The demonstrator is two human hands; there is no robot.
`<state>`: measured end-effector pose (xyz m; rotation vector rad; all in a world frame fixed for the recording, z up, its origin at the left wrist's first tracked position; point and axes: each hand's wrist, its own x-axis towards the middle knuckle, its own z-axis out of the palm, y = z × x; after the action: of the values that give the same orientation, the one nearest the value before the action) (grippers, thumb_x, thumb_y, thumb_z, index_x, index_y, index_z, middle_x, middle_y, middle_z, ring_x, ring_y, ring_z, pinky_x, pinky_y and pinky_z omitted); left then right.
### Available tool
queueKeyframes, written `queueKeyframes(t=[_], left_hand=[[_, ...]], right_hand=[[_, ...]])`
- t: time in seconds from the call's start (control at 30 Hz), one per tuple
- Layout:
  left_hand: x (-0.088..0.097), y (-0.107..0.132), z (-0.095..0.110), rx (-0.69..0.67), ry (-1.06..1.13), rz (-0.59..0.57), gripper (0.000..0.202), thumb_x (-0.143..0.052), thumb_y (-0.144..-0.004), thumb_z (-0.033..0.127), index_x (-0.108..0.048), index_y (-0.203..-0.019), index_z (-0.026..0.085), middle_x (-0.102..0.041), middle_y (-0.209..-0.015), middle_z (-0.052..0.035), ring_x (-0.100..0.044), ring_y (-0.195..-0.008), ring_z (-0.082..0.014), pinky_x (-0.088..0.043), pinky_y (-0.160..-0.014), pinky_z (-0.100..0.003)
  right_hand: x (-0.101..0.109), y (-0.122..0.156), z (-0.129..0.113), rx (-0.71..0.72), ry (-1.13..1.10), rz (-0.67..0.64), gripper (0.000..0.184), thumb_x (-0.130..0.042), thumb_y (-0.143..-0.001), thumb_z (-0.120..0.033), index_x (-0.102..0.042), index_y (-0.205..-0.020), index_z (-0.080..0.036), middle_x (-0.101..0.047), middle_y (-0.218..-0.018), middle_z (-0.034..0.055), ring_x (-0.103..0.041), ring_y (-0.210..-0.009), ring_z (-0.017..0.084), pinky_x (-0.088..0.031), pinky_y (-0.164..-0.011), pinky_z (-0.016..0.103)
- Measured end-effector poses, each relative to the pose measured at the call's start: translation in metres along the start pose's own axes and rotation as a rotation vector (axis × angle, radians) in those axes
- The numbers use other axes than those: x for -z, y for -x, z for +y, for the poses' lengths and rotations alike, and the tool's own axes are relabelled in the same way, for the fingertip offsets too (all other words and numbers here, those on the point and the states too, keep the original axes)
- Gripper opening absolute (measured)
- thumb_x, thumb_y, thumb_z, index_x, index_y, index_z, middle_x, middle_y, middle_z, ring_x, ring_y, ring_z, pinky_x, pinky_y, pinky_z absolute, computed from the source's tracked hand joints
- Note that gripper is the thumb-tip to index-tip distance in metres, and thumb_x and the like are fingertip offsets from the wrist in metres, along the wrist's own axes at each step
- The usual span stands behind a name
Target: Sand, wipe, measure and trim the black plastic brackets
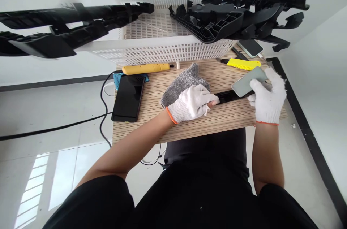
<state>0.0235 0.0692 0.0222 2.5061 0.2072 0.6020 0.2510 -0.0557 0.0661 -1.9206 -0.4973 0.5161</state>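
Note:
In a white knit glove with an orange cuff, my left hand (193, 102) is closed on the near end of a slim black plastic part (227, 96), which lies on the wood-grain tabletop. A bare fingertip pokes out of that glove. My right hand (268, 95), gloved alike, pinches a flat grey-green rectangular block (245, 82) between thumb and fingers. The block lies tilted over the other end of the black part; whether they touch is not clear. Behind my left hand a grey speckled cloth (184, 82) lies crumpled, partly hidden by the glove.
A white plastic crate (162, 50) behind the table carries black plastic parts (230, 23) and more at left (67, 23). A yellow utility knife (244, 64), a yellow corded pen-like tool (146, 68), a black phone (128, 97) and another phone (251, 47) lie on the tabletop (151, 128).

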Motion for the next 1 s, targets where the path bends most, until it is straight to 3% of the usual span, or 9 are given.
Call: queueKeyframes(t=[0.13,0.17,0.27,0.4,0.57,0.7,0.8,0.93,1.0], left_hand=[[0.0,0.0,0.0,-0.006,-0.001,0.003,0.036,-0.043,-0.111,0.036,-0.075,-0.104,0.022,-0.08,-0.093,-0.0032,-0.069,-0.091,-0.0209,-0.057,-0.09,-0.038],[0.0,0.0,0.0,-0.009,0.003,0.003,0.035,-0.044,-0.111,0.036,-0.075,-0.104,0.022,-0.08,-0.093,-0.003,-0.069,-0.091,-0.0207,-0.057,-0.091,-0.037],[-0.001,0.001,-0.001,-0.02,0.007,0.021,0.03,-0.047,-0.109,0.033,-0.074,-0.102,0.022,-0.08,-0.093,-0.0023,-0.069,-0.091,-0.0203,-0.057,-0.092,-0.037],[-0.001,0.001,-0.002,-0.028,0.004,0.034,0.027,-0.049,-0.108,0.031,-0.074,-0.101,0.022,-0.08,-0.094,-0.0016,-0.069,-0.09,-0.0201,-0.056,-0.089,-0.036],[-0.001,0.001,-0.001,-0.029,-0.005,0.029,0.03,-0.048,-0.109,0.032,-0.074,-0.099,0.022,-0.078,-0.085,-0.0012,-0.068,-0.086,-0.0191,-0.056,-0.088,-0.034],[-0.003,0.002,-0.002,-0.031,0.009,0.035,0.033,-0.048,-0.11,0.036,-0.075,-0.098,0.022,-0.081,-0.093,-0.0027,-0.069,-0.089,-0.0196,-0.056,-0.087,-0.034],[-0.004,0.002,-0.003,-0.049,0.019,0.054,0.034,-0.047,-0.111,0.037,-0.075,-0.102,0.022,-0.081,-0.094,-0.002,-0.069,-0.087,-0.0188,-0.056,-0.089,-0.035],[-0.002,0.001,-0.002,-0.04,0.005,0.041,0.033,-0.046,-0.111,0.035,-0.074,-0.1,0.022,-0.08,-0.09,-0.002,-0.069,-0.087,-0.0194,-0.057,-0.091,-0.036],[-0.001,0.0,-0.001,-0.03,-0.007,0.03,0.034,-0.046,-0.111,0.035,-0.075,-0.101,0.022,-0.08,-0.092,-0.0026,-0.069,-0.089,-0.0203,-0.057,-0.09,-0.037]], right_hand=[[0.0,-0.001,0.001,-0.054,0.085,-0.238,0.068,-0.087,-0.077,-0.037,-0.071,-0.142,-0.035,-0.076,-0.101,0.0021,-0.06,-0.051,0.01,-0.046,-0.038,0.023],[0.0,-0.001,0.001,-0.052,0.091,-0.237,0.068,-0.087,-0.077,-0.038,-0.071,-0.143,-0.035,-0.076,-0.102,0.0025,-0.062,-0.052,0.011,-0.047,-0.038,0.023],[0.001,-0.004,0.003,-0.004,0.025,-0.062,0.069,-0.081,-0.082,-0.038,-0.065,-0.149,-0.038,-0.075,-0.108,0.0025,-0.061,-0.052,0.01,-0.046,-0.038,0.023],[0.003,-0.005,0.002,-0.042,0.101,-0.186,0.069,-0.085,-0.081,-0.038,-0.067,-0.148,-0.037,-0.074,-0.104,0.0025,-0.059,-0.049,0.01,-0.049,-0.04,0.026],[0.008,-0.006,0.002,-0.025,0.089,-0.096,0.067,-0.082,-0.086,-0.039,-0.064,-0.15,-0.034,-0.073,-0.103,0.0039,-0.056,-0.048,0.01,-0.049,-0.042,0.029],[0.014,-0.007,0.002,-0.035,0.072,-0.182,0.068,-0.084,-0.083,-0.039,-0.065,-0.148,-0.037,-0.07,-0.091,-0.0013,-0.051,-0.045,0.009,-0.044,-0.038,0.026],[0.013,-0.004,0.0,-0.062,0.136,-0.291,0.068,-0.086,-0.081,-0.042,-0.068,-0.146,-0.036,-0.072,-0.094,-0.0001,-0.057,-0.047,0.01,-0.046,-0.039,0.025],[0.007,-0.001,-0.002,-0.043,0.105,-0.145,0.07,-0.083,-0.083,-0.039,-0.064,-0.151,-0.036,-0.074,-0.102,0.0017,-0.058,-0.048,0.01,-0.047,-0.039,0.025],[0.006,-0.001,-0.002,-0.04,0.097,-0.17,0.071,-0.083,-0.083,-0.038,-0.063,-0.152,-0.037,-0.075,-0.102,0.0017,-0.057,-0.047,0.01,-0.046,-0.038,0.025]])
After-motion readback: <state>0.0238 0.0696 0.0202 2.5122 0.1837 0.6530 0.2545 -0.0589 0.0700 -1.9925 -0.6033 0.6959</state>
